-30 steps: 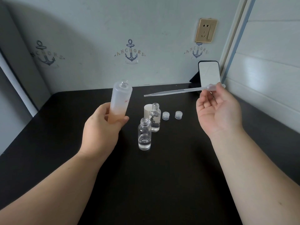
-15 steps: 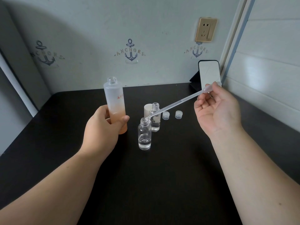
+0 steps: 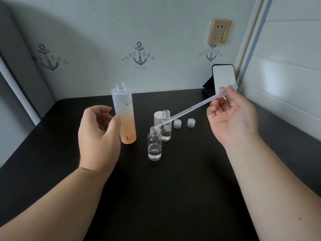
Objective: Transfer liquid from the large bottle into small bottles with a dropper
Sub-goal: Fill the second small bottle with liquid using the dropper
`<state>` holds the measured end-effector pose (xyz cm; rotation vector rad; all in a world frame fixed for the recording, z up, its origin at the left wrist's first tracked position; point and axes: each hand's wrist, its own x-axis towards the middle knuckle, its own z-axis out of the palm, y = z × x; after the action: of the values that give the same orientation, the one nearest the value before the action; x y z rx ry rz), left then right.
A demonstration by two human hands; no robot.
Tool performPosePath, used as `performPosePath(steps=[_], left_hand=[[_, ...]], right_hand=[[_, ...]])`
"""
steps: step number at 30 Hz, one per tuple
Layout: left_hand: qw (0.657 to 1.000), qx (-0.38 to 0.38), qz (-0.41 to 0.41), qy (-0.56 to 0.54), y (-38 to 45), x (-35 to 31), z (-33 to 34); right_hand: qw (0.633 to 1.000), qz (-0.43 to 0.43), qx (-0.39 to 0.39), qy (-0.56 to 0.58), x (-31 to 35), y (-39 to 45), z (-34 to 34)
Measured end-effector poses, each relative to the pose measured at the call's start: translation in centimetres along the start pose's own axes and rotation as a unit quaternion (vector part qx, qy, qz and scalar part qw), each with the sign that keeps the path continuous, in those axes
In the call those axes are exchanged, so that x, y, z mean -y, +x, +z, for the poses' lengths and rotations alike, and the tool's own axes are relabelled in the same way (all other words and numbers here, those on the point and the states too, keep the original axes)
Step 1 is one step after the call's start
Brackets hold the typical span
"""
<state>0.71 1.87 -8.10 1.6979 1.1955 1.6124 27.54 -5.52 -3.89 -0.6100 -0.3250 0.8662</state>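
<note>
Head view — black table (image 3: 173, 197), anchor-print wall (image 3: 140, 57); right hand (image 3: 231, 117) pinching dropper (image 3: 187, 113), left hand (image 3: 99, 136) relaxed.

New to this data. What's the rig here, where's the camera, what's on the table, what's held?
There is no robot: a person works bare-handed, filmed by a head-worn camera looking forward and down. On the black table stand a large frosted bottle, two small clear bottles (near, far), a white cap and two small caps. The right hand pinches a dropper, tip at the near bottle's mouth. The left hand, fingers relaxed, holds nothing.
</note>
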Motion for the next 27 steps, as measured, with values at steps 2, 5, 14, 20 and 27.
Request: performPosePath(steps=[2,5,14,20,27], left_hand=[[0.999,0.018,0.032,-0.005,-0.5,-0.4,-0.1],[0.993,0.097,0.057,-0.035,-1.1,-0.7,0.2],[0.935,0.346,0.070,0.023,-1.0,-0.3,0.7],[0.911,0.387,0.081,0.115,-0.7,0.1,1.2],[0.912,0.380,0.106,0.116,-0.6,0.2,1.2]], right_hand=[[1.000,0.001,0.001,-0.001,-0.1,0.0,0.0],[1.000,-0.001,0.003,-0.004,-0.1,0.0,0.0],[1.000,0.001,0.009,-0.014,-0.1,0.2,-0.1],[1.000,-0.001,0.011,-0.007,-0.1,0.3,-0.1],[1.000,-0.006,0.021,0.003,-0.1,0.1,0.0]])
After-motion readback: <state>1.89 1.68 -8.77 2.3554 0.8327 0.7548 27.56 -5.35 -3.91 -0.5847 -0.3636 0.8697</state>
